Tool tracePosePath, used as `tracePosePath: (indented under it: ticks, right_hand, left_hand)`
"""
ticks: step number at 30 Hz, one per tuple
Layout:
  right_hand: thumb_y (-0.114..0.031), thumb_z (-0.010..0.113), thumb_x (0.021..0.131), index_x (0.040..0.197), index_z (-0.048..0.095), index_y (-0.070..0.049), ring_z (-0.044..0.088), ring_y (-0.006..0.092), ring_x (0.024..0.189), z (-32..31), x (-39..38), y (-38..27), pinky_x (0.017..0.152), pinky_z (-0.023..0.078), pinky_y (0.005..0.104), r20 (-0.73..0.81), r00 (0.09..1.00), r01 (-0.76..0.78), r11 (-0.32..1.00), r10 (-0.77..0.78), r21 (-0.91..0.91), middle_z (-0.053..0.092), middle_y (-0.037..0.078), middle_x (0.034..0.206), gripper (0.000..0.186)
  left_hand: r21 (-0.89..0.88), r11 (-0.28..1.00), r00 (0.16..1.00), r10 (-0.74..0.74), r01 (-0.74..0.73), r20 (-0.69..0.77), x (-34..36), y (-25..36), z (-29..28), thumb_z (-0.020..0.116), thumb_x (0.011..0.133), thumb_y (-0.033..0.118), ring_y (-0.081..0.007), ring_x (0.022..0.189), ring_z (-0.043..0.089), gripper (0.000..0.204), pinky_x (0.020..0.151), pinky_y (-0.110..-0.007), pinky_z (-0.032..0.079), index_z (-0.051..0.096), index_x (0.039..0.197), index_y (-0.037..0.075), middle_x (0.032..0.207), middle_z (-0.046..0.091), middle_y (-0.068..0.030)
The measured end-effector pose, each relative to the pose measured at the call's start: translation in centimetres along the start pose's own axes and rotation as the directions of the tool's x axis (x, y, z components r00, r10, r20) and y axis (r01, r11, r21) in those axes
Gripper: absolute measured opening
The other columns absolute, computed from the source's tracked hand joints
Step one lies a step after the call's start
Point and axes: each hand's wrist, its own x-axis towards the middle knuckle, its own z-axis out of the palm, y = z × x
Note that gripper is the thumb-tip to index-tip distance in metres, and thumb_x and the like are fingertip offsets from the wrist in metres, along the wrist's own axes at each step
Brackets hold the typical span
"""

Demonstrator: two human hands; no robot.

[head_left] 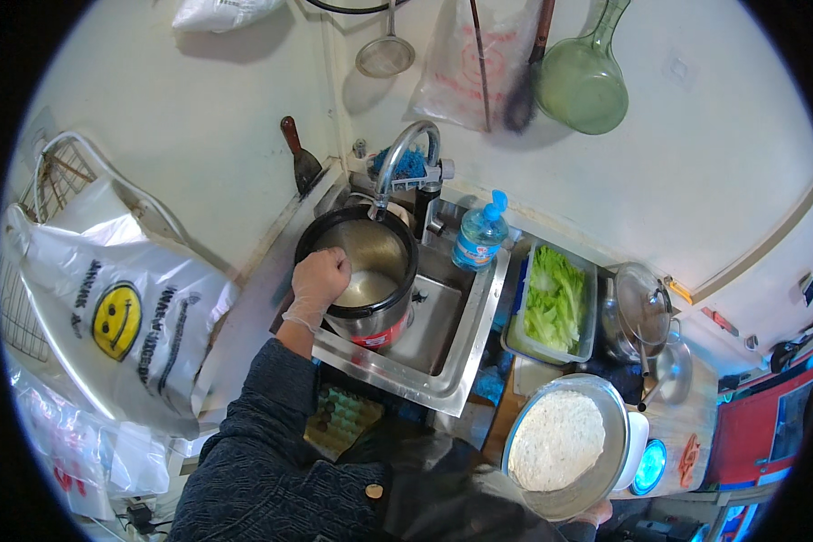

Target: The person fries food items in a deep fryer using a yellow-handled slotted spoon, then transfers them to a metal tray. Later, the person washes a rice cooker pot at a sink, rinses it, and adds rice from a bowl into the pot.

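My left hand [322, 278], in a thin clear glove, is closed in a fist over the near left side of a steel pot [368, 327] with a thick black rim. What the fingers hold, if anything, is hidden. Pale, cloudy contents show at the bottom of the pot, which stands in the left part of the sink. On the right, a metal bowl [616, 411] of white flour-like powder [558, 441] is tilted slightly against my body. My right hand [596, 514] grips its lower edge from beneath, mostly out of sight.
A curved faucet [405, 161] arches over the pot. Blue-capped soap bottle [481, 233] stands on the edge of the steel sink [425, 370]. Right of it are a tub of lettuce [553, 298] and a glass-lidded pot [637, 312]. A large white plastic bag [108, 307] hangs at left.
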Motion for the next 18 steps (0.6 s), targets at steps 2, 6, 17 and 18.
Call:
tracePosePath:
  ticks: [2,6,17,18]
  right_hand:
    - [-0.042,0.053,0.088,0.092,0.071,-0.023,0.069,0.0176,0.083,0.9,0.4,0.4,0.062,0.054,0.0309,0.004,1.0,0.024,0.997,-0.024,-0.071,0.071,-0.001,0.092,0.026]
    - [-0.042,0.052,0.089,0.092,0.071,-0.023,0.069,0.0167,0.084,3.3,2.0,1.0,0.062,0.054,0.0309,0.046,0.999,0.003,0.995,-0.007,0.101,0.071,-0.001,0.092,0.027]
    - [-0.038,0.051,0.09,0.09,0.071,-0.022,0.069,0.0162,0.083,4.2,2.8,0.9,0.06,0.054,0.0308,0.05,0.999,-0.015,0.997,0.011,0.078,0.071,-0.001,0.09,0.026]
    - [-0.038,0.051,0.09,0.09,0.071,-0.022,0.069,0.0162,0.083,4.2,2.9,0.9,0.06,0.054,0.0308,0.052,0.999,-0.016,0.997,0.012,0.078,0.071,-0.001,0.09,0.026]
  left_hand:
    - [-0.008,1.0,1.0,-0.006,0.006,0.01,0.0,0.0,0.0,0.054,0.081,0.029,-0.036,0.075,0.064,0.022,0.066,-0.047,0.051,0.063,0.079,0.009,0.079,0.065,-0.0159]
    - [-0.003,1.0,0.998,-0.03,0.03,0.05,0.0,0.2,-0.3,0.053,0.082,0.03,-0.0359,0.076,0.064,0.024,0.066,-0.047,0.051,0.063,0.079,0.009,0.08,0.065,-0.016]
    - [0.04,0.999,0.997,-0.031,0.028,0.067,0.1,0.3,-0.4,0.054,0.081,0.032,-0.0361,0.076,0.064,0.028,0.067,-0.046,0.052,0.063,0.075,0.006,0.08,0.065,-0.0171]
    - [0.047,0.998,0.997,-0.033,0.029,0.068,0.1,0.2,-0.4,0.054,0.08,0.032,-0.0361,0.076,0.063,0.028,0.067,-0.046,0.052,0.063,0.074,0.006,0.08,0.065,-0.017]
